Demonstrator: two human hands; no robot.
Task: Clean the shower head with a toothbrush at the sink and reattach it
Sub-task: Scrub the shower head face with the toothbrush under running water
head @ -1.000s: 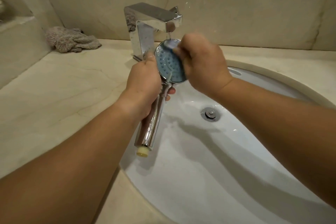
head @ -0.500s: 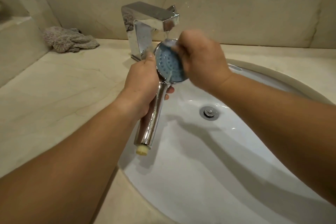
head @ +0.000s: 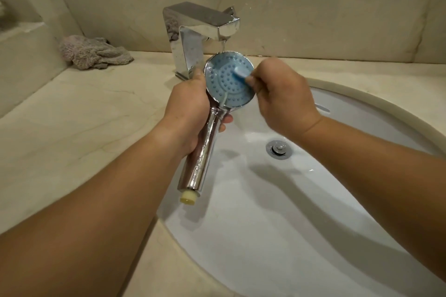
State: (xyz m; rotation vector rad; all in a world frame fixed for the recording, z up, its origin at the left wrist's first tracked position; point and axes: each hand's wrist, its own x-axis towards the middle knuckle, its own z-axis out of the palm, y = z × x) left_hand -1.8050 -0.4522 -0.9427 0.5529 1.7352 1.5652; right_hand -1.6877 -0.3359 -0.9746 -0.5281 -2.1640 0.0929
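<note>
The person is holding a chrome handheld shower head with a round pale-blue nozzle face over the white oval sink basin, its face tilted up toward the camera right beneath the spout of the angular chrome faucet, from which a thin stream of water is falling onto the upper rim. The piece is probably light but rigid, and its wet polished handle is likely slippery, so the sound place to take it is the neck just below the round face, where the left hand is wrapping its fingers around the handle with the thumb lying up against the edge of the face. The left forearm is reaching in from the lower left, leaving the cream threaded end of the handle pointing down toward the near rim of the basin. The right hand is coming in from the right with a bent wrist, its fingers clenching the blue and white toothbrush, whose head is lying against the upper right of the nozzle face. A crumpled grey cloth is resting on the beige stone counter, well apart to the left.
</note>
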